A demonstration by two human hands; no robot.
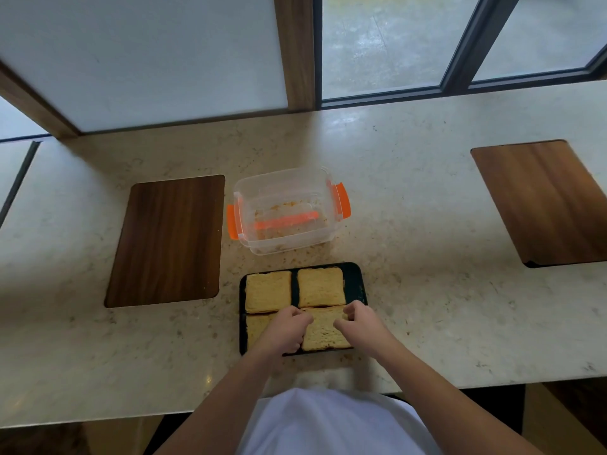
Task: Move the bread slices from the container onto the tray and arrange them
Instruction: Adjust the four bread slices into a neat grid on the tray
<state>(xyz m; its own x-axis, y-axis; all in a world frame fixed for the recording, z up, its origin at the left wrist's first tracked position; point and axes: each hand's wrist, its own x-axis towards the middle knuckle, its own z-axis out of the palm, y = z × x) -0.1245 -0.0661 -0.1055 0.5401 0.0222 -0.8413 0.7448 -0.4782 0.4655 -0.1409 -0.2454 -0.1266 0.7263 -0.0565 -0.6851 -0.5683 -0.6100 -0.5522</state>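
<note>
Golden bread slices (320,286) fill dark tray (356,280); container (282,210) empty; my left hand (285,330) and right hand (359,321) pinch near-right slice (323,331); rough tug risks tearing it

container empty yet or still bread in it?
Empty of bread. Through the clear container only crumbs and an orange strip show; four slices lie on the tray.

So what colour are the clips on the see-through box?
Orange clips on the container, head view.
</note>
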